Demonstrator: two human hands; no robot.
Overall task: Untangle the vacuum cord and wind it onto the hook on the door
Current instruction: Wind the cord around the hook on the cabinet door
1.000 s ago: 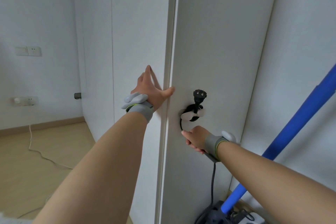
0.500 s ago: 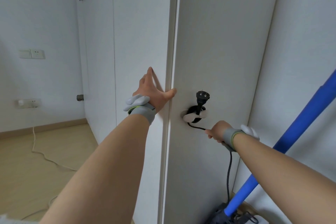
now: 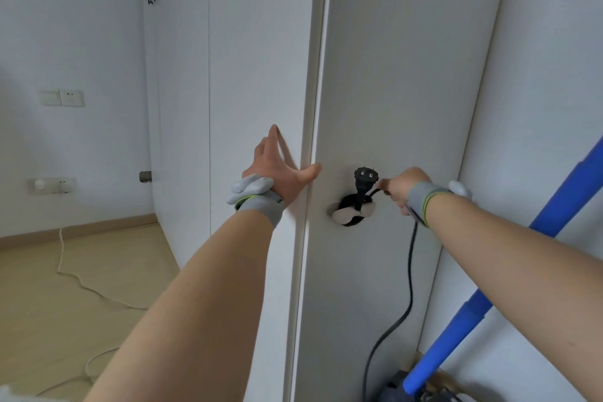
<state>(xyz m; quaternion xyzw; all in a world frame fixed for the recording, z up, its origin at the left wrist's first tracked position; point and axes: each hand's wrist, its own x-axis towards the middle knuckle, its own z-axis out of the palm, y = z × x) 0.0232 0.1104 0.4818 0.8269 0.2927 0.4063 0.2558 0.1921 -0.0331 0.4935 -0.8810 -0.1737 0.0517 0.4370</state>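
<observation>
The person's left hand [image 3: 277, 170] is lying flat on the white panel [image 3: 254, 75], fingers straight and spread, with the thumb touching the edge of the door [image 3: 391, 75]. The right hand [image 3: 399, 188] is pinching the black cord [image 3: 411, 264] at 2 o'clock from the hook [image 3: 350, 214], which is carrying some turns. The plug [image 3: 365, 178] is standing up at 12 o'clock of the hook. The rest of the cord is hanging toward 6 o'clock.

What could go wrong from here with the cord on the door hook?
The plug sticks up above the hook; a tug from the right hand might pull the wraps off. The cord hangs near the blue pole and could snag it. The door, braced only by the left hand, may swing.
</observation>
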